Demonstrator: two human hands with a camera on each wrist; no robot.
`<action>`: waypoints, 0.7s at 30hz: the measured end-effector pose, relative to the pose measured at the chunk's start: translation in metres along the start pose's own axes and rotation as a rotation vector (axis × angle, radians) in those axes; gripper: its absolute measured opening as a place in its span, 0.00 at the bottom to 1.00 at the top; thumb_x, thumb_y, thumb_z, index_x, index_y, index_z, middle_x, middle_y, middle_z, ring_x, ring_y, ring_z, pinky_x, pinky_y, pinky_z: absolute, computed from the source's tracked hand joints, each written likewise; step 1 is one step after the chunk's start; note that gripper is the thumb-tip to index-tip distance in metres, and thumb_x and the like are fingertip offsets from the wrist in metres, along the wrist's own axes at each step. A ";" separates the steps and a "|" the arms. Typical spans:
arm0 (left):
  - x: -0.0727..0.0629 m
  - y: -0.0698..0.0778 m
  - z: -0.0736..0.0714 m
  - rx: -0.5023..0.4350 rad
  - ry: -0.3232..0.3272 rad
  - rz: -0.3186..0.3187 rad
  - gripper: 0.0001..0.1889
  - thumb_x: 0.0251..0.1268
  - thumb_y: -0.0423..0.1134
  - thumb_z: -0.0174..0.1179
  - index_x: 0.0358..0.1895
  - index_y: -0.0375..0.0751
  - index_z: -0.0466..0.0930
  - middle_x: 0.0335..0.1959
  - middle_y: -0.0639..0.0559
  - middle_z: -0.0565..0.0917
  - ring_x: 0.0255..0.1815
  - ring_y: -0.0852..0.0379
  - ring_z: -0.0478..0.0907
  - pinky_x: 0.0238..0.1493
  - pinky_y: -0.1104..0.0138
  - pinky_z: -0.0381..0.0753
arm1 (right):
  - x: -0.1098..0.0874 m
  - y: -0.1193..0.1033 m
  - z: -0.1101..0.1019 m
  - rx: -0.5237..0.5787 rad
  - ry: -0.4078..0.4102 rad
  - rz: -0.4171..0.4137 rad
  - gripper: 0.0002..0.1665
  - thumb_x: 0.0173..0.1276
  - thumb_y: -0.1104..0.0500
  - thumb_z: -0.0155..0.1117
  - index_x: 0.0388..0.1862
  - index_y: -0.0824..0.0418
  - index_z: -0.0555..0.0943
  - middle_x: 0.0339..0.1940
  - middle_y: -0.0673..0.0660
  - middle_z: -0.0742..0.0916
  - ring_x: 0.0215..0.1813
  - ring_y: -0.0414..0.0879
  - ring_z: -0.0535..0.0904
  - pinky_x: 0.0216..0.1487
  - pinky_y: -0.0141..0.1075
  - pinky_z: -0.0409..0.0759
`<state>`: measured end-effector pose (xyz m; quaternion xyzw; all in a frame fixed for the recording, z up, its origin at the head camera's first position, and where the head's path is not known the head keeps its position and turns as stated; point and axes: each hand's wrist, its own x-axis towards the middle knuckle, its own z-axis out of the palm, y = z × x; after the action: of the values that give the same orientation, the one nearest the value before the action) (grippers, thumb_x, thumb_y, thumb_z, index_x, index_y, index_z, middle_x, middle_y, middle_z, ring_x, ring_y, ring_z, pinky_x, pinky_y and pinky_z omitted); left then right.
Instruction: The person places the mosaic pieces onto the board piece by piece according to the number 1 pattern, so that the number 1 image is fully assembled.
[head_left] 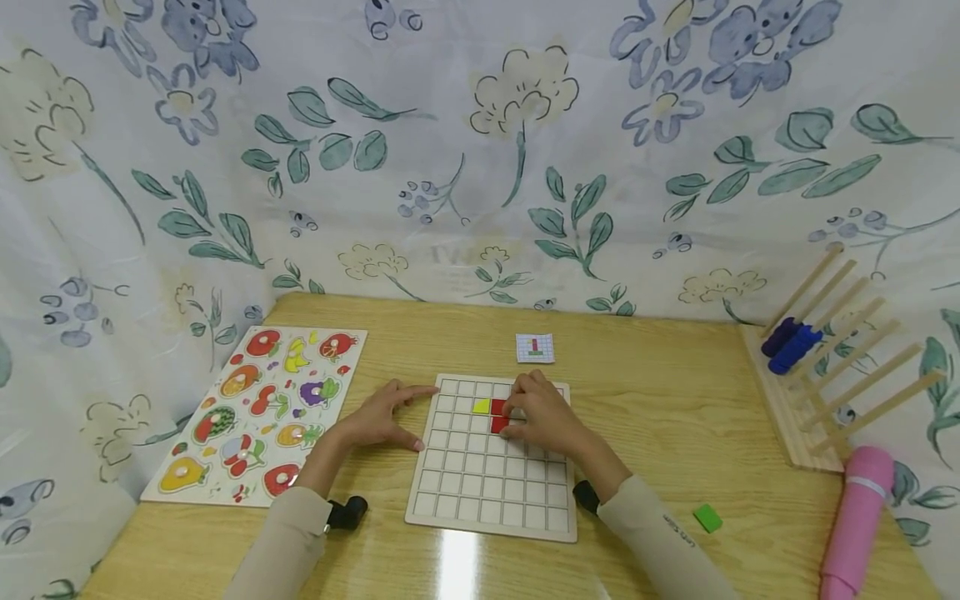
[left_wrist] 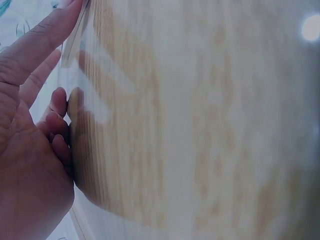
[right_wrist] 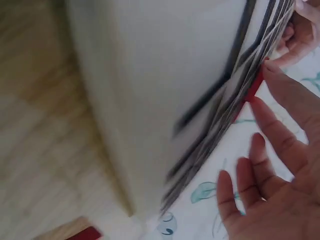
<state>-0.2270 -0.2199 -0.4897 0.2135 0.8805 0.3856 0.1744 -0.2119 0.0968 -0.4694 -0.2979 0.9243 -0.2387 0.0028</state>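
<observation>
A pale wooden grid board (head_left: 491, 507) lies on the table. On its upper part are a small yellow tile (head_left: 481, 407) with a slanted side and, right beside it, red square tiles (head_left: 498, 425) one above the other. My right hand (head_left: 547, 417) reaches over the board, thumb and index fingertip pinching a red tile (right_wrist: 256, 85); its other fingers (right_wrist: 245, 182) are loosely bent. My left hand (head_left: 375, 419) lies at the board's left side, index finger and thumb spread along the edge. In the left wrist view its remaining fingers (left_wrist: 59, 102) rest by the tabletop.
A card with a red-and-green grid pattern (head_left: 534, 348) lies behind the board. At left is a fruit puzzle board (head_left: 247, 400). To the right are a green tile (head_left: 707, 517), a wooden peg rack (head_left: 795, 425) with blue pieces, and a pink cylindrical object (head_left: 858, 517).
</observation>
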 end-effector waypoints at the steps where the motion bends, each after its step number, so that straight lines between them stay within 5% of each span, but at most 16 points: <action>1: 0.000 0.000 0.000 -0.002 0.000 -0.002 0.47 0.43 0.46 0.80 0.72 0.50 0.69 0.42 0.46 0.66 0.44 0.51 0.61 0.43 0.60 0.64 | 0.000 0.000 0.000 -0.005 -0.004 0.004 0.14 0.55 0.51 0.79 0.35 0.58 0.88 0.39 0.49 0.77 0.46 0.44 0.64 0.49 0.40 0.67; 14: 0.000 0.001 0.001 -0.029 0.000 -0.018 0.47 0.44 0.45 0.80 0.73 0.50 0.69 0.42 0.46 0.64 0.44 0.51 0.60 0.43 0.59 0.64 | -0.002 -0.003 0.000 -0.036 0.031 -0.017 0.14 0.55 0.49 0.79 0.37 0.55 0.88 0.39 0.49 0.77 0.45 0.44 0.65 0.48 0.39 0.68; 21: -0.001 0.004 0.001 -0.030 -0.003 -0.034 0.47 0.45 0.45 0.80 0.73 0.49 0.68 0.43 0.45 0.65 0.45 0.50 0.61 0.44 0.59 0.64 | -0.009 -0.001 -0.005 0.179 0.031 0.014 0.19 0.56 0.48 0.78 0.43 0.56 0.88 0.42 0.53 0.79 0.48 0.43 0.64 0.49 0.41 0.69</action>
<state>-0.2245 -0.2177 -0.4870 0.1964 0.8779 0.3953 0.1855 -0.2050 0.1036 -0.4657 -0.2861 0.9013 -0.3247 0.0168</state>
